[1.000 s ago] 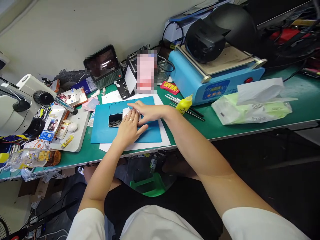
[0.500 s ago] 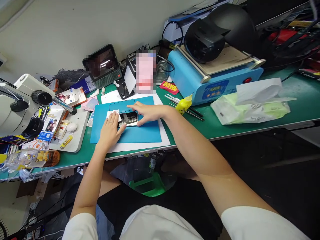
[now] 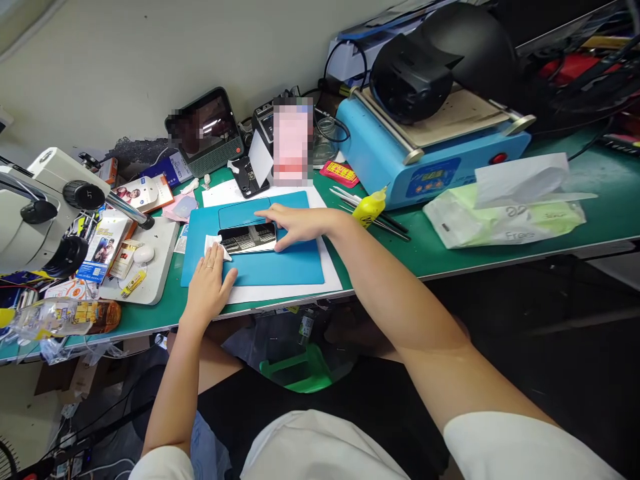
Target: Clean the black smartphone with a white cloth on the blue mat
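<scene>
A dark-screened phone (image 3: 249, 237) lies flat on a blue mat (image 3: 300, 267), its glossy face up and reflecting light. My right hand (image 3: 295, 225) reaches in from the right and grips the phone's right end, the thumb at its lower corner and the index finger stretched along the far side. A crumpled white tissue (image 3: 212, 243) touches the phone's left end. The fingers of my left hand (image 3: 210, 280) hold that tissue pressed down, with the thumb out to the side. A ring is on one left finger.
Behind the mat stand a tablet-like screen (image 3: 204, 130) and a black phone back (image 3: 246, 176). On the right are a yellow bottle (image 3: 370, 208), thin tools, a blue machine (image 3: 385, 160) and a tissue pack (image 3: 505, 217). A microscope (image 3: 55, 193) and drink bottle (image 3: 65, 316) crowd the left.
My left hand has slid left and toward me with the tissue, uncovering the phone's left part. My right hand stays at the phone's right end.
</scene>
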Action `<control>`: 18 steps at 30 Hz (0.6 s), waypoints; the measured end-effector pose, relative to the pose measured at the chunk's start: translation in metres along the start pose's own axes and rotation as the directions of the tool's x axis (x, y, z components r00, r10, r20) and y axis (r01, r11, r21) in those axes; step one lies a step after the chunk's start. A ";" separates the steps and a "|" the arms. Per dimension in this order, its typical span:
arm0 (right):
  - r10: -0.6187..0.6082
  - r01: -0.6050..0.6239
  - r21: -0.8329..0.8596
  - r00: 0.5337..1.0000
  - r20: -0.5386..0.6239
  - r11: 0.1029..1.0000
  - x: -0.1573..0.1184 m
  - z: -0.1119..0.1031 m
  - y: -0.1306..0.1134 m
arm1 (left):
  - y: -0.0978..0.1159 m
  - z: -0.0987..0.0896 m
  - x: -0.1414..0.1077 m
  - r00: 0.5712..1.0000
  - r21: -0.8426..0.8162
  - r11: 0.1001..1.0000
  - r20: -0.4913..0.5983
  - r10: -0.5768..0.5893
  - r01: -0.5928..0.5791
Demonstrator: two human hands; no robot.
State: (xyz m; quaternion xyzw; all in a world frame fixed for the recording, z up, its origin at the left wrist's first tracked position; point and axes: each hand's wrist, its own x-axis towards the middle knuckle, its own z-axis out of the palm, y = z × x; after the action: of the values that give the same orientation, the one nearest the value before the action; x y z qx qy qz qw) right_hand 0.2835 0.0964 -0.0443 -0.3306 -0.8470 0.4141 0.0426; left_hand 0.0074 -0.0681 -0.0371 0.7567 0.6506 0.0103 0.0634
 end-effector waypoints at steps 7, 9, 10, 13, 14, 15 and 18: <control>0.009 -0.009 -0.032 1.000 0.016 0.999 -0.001 -0.002 -0.001 | 0.002 0.002 -0.009 1.000 0.014 1.000 -0.011 -0.005 0.006; -0.013 0.014 -0.036 1.000 0.011 0.999 -0.001 -0.002 0.001 | 0.006 0.003 -0.007 1.000 0.036 0.999 -0.024 0.010 -0.009; -0.029 0.029 -0.039 1.000 0.008 0.999 0.000 -0.001 0.002 | 0.010 0.003 -0.005 0.999 0.046 0.999 -0.027 0.025 -0.024; -0.044 0.044 -0.044 0.999 0.005 0.998 0.001 0.000 0.005 | 0.026 0.004 0.003 0.996 0.061 0.994 -0.006 0.086 -0.086; -0.039 0.039 -0.042 0.999 0.007 0.998 0.001 0.000 0.006 | 0.033 0.004 0.007 0.994 0.063 0.992 0.001 0.105 -0.105; -0.034 0.035 -0.041 0.999 0.013 0.999 0.001 0.001 0.006 | 0.040 0.004 0.011 0.992 0.066 0.990 0.005 0.123 -0.123; -0.041 0.043 -0.054 0.999 0.022 0.998 0.002 0.001 0.008 | 0.059 0.007 0.022 0.984 0.064 0.982 -0.006 0.180 -0.179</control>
State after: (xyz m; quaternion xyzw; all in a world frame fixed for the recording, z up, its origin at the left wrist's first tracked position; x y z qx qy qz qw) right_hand 0.2855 0.1003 -0.0508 -0.3094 -0.8651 0.3933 0.0333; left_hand 0.0696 -0.0560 -0.0386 0.8137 0.5802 -0.0002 0.0344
